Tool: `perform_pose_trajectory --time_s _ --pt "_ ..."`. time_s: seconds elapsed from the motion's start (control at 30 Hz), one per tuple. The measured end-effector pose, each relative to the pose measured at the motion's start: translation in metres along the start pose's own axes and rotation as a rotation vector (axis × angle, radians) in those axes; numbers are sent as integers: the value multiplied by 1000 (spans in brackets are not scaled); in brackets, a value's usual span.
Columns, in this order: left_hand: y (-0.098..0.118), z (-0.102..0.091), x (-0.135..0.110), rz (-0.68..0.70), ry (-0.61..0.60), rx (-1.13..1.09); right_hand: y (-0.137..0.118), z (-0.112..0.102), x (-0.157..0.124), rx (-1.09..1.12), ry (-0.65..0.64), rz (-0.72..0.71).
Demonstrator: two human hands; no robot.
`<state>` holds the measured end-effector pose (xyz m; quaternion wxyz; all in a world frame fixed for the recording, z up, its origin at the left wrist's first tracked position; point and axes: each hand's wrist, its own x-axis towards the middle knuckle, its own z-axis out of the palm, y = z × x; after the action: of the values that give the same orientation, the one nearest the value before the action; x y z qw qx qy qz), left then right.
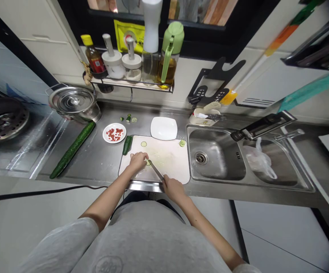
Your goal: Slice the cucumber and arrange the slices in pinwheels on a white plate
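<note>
My right hand [173, 188] is wrapped round the handle of a knife [156, 170], its blade pointing up and left over the white cutting board [170, 167]. At the blade's tip is a cucumber slice [148, 162], pinched by the fingers of my left hand [138, 161]. Another thin slice [144, 144] lies flat on the board farther back. A few slices [182, 143] rest at the board's right back corner. On its left edge sits a dark green cucumber piece [127, 145].
A whole cucumber [73, 149] lies left, near a lidded steel pot [75, 102]. Behind the board are a plate of red bits [106, 133], a white dish [163, 128] and cucumber scraps [128, 118]. The sink [218, 167] is at the right, beneath the faucet [263, 127].
</note>
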<state>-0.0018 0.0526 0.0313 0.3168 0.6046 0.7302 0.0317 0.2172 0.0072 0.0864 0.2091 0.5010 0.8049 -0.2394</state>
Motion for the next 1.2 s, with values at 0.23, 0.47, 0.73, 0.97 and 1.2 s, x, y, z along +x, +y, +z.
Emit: perform_pose_trajectory --time_s 0.23,0.47,0.73,0.97,1.2 --pt "0 0 0 -17 -1 -21 -2 -2 2 -11 -8 -17" --pt "0 1 2 -32 7 -20 -10 0 7 -49 -47 5" --pt "1 0 3 -35 -7 8 -10 0 13 -32 -61 -18" --pt "2 0 4 -38 -24 14 -6 6 12 -10 -68 0" --pt "10 -1 -4 -31 0 50 -3 6 1 20 -83 7"
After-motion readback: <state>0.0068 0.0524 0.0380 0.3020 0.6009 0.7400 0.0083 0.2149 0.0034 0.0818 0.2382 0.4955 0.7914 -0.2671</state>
